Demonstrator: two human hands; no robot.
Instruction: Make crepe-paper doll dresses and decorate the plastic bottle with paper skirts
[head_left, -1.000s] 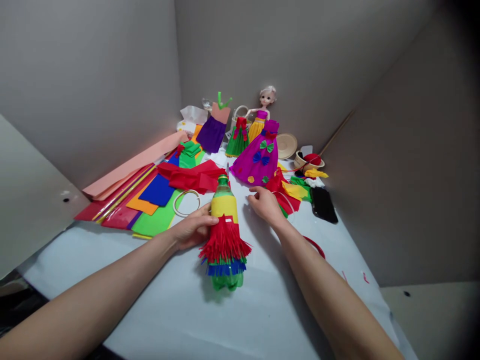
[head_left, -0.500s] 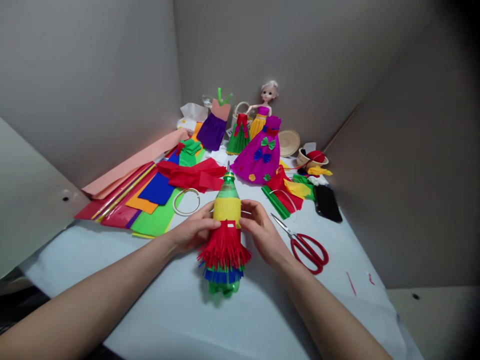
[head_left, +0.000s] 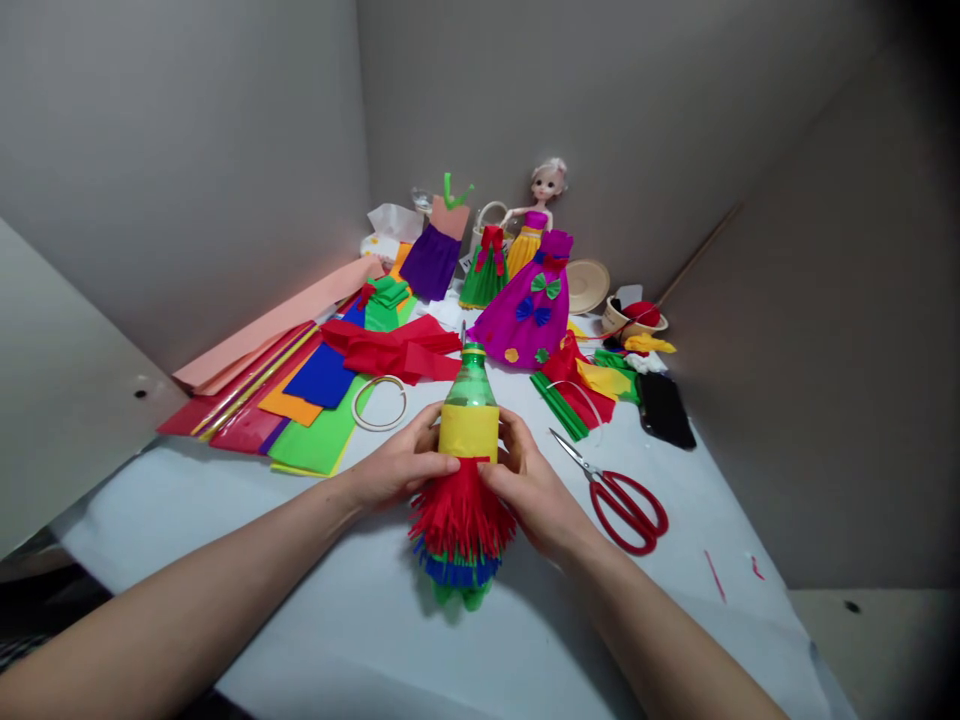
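The left hand and the right hand held together a green plastic bottle, which was near the middle of the white counter. The neck of the bottle pointed to the far side, and its base to the near side. It had a yellow paper band and, below this, a skirt of red paper fringe over blue and green layers. The fingers of both hands were curved and pressed on the bottle from left and right, just at the lower edge of the band — the tips came close together at the front. On the right lay red-handled scissors, open. On the left were a pale ring and a green paper sheet. Farther away stood a doll beside a purple paper gown.
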